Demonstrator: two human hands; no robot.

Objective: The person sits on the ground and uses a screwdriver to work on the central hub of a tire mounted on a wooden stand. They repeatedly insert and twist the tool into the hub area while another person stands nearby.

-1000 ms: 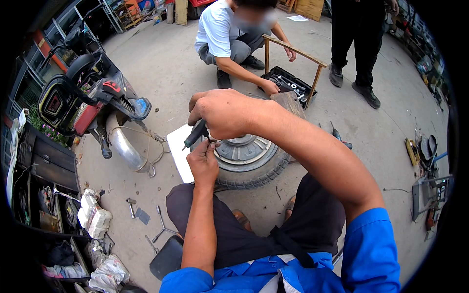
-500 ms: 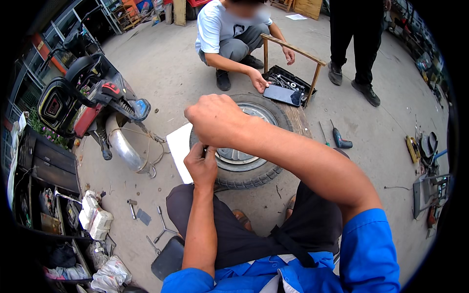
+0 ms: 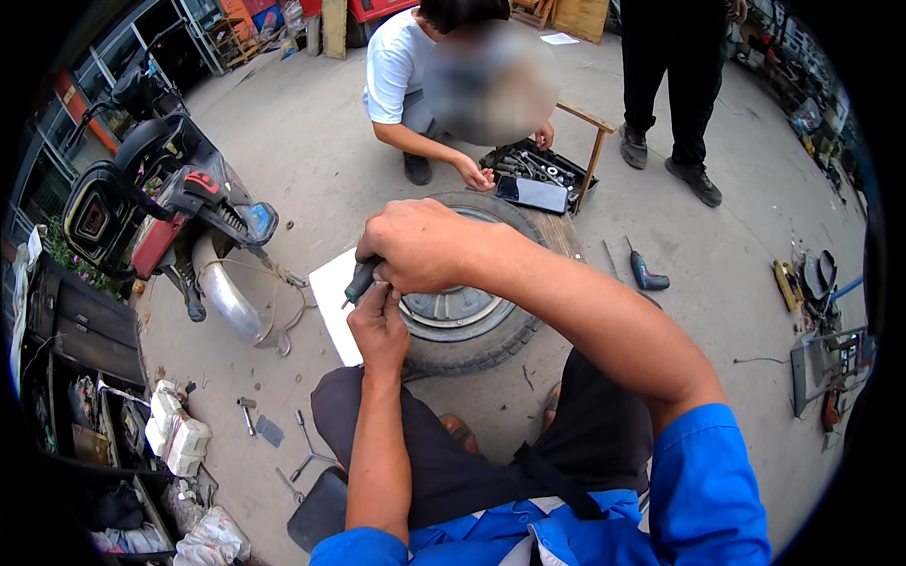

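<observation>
My right hand [image 3: 415,247] reaches across above the wheel, its fingers wrapped round a short dark tool [image 3: 361,280] with a green end and a thin tip; its exact kind is unclear. Just below, my left hand [image 3: 379,330] is closed, thumb and fingertips pinched together against the right hand's fingers. What the left fingers grip, if anything, is hidden. Beneath both hands lies a wheel with a black treaded tyre [image 3: 462,357] and a grey metal hub [image 3: 453,309]. A white sheet [image 3: 332,294] shows at the wheel's left side.
A crouching person [image 3: 392,80] is beyond the wheel, beside an open toolbox [image 3: 557,168] and a phone [image 3: 531,193]. Another person's legs [image 3: 675,94] stand at right. A green-black power drill [image 3: 648,272] lies right; a three-armed wrench [image 3: 307,448] lies left, near an electric scooter [image 3: 170,203].
My right hand has turned, so the dark tool with its green end now shows. The crouching person has leaned forward and drawn a hand back from the phone. The whole view has shifted slightly.
</observation>
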